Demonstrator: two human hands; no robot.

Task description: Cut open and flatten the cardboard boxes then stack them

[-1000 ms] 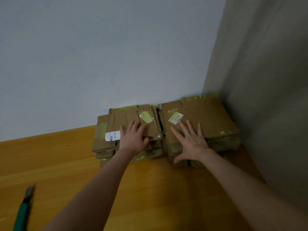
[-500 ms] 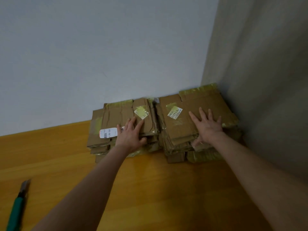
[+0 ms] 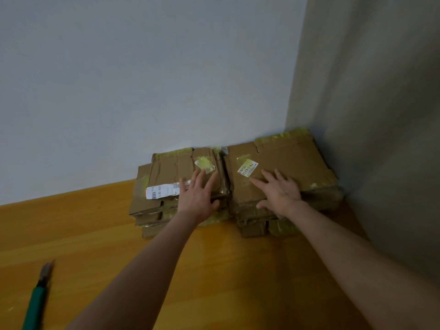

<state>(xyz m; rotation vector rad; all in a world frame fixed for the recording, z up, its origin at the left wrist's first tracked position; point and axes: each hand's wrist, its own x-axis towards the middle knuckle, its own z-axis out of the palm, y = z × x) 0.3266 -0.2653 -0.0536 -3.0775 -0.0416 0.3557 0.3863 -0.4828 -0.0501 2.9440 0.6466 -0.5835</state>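
Two stacks of flattened brown cardboard boxes lie side by side on the wooden floor in the room's corner. The left stack (image 3: 166,172) carries a white barcode label and a yellowish sticker. My left hand (image 3: 197,196) lies flat on its right part, fingers straight. The right stack (image 3: 295,158) has yellow tape along its edges and a small printed label. My right hand (image 3: 279,191) presses flat on its near left part, fingers spread.
A green-handled utility knife (image 3: 38,298) lies on the wooden floor (image 3: 214,270) at the lower left, blade end pointing away from me. A pale wall (image 3: 142,79) stands behind the stacks and a grey wall (image 3: 381,115) closes the right side.
My right hand slid left from the right stack's far right side back toward its label. My left hand stays flat on the left stack.
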